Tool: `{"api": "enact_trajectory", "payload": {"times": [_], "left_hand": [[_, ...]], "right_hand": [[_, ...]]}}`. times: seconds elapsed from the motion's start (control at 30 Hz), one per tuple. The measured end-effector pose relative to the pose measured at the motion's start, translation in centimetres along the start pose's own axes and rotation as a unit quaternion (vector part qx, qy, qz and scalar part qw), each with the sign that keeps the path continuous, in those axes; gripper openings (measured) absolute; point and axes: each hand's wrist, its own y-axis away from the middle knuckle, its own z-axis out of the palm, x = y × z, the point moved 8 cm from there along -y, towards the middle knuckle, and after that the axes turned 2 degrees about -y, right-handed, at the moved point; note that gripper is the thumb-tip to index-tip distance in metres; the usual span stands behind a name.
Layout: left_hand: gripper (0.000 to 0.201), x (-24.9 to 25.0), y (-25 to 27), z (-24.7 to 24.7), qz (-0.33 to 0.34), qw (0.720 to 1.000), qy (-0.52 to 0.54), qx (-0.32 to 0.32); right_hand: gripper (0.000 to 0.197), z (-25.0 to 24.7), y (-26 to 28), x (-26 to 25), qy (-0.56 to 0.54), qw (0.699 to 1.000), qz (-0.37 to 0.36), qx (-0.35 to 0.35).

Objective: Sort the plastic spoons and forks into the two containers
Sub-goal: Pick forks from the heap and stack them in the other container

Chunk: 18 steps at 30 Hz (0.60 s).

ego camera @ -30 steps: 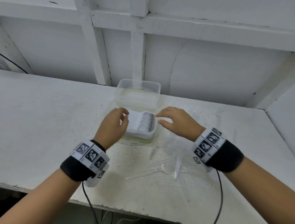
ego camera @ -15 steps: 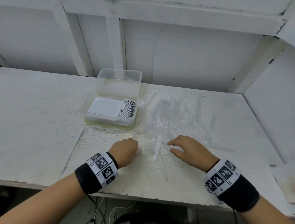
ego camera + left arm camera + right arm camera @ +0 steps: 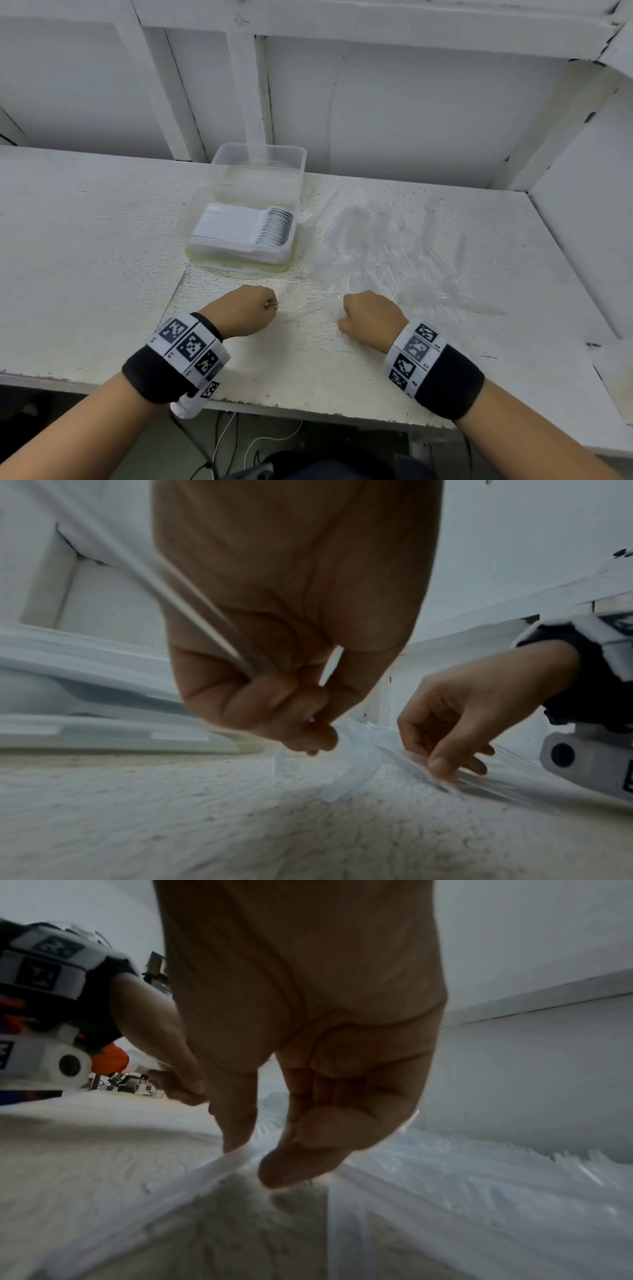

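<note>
Where the counter point(image 3: 102, 246) meets the back wall, its white painted top is rough and pitted, with a chipped front edge and a raised textured patch under both hands. White panelled boards point(image 3: 428, 113) with upright battens close off the rear, and a white side panel point(image 3: 589, 192) stands at the right end. Cables point(image 3: 260, 442) hang below the front edge. Two clear plastic containers sit mid-counter, one behind the other and touching: the far container point(image 3: 259, 161) appears empty, and the near container point(image 3: 239, 255) holds a neat stack of white spoons point(image 3: 245, 228) with bowls to the right. Just right of the containers lies a loose heap of clear plastic cutlery point(image 3: 394, 250), spread toward the right end; spoons and forks within it cannot be told apart. Left hand point(image 3: 245, 313), near the front of the counter, has its grip closed: the left wrist view shows fingers point(image 3: 274, 696) curled round the thin handle of a clear utensil point(image 3: 192, 599), type not discernible. Right hand point(image 3: 371, 317), beside the near edge of the heap, has thumb and fingers curled down onto clear pieces lying on the counter; whether the fingertips point(image 3: 294, 1167) actually pinch one cannot be told. Both wrists carry black bands with printed marker tags point(image 3: 186, 346).
</note>
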Motion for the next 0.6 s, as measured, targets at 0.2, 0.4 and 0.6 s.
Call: {"api": "enact_trajectory", "payload": {"times": [0.2, 0.4, 0.6], "left_hand": [[0.024, -1.0, 0.9, -1.4, -0.008, 0.992, 0.103, 0.072], [0.024, 2.4, -0.2, -1.7, 0.026, 0.987, 0.104, 0.118], [0.022, 9.6, -5.2, -3.3, 0.101, 0.980, 0.063, 0.159]], "right_hand": [[0.017, -1.1, 1.5, 3.1, -0.238, 0.970, 0.054, -0.016], [0.019, -3.3, 4.5, 7.3, -0.279, 0.955, 0.085, 0.044], [0.021, -4.4, 6.3, 11.5, -0.377, 0.889, 0.146, 0.213]]}}
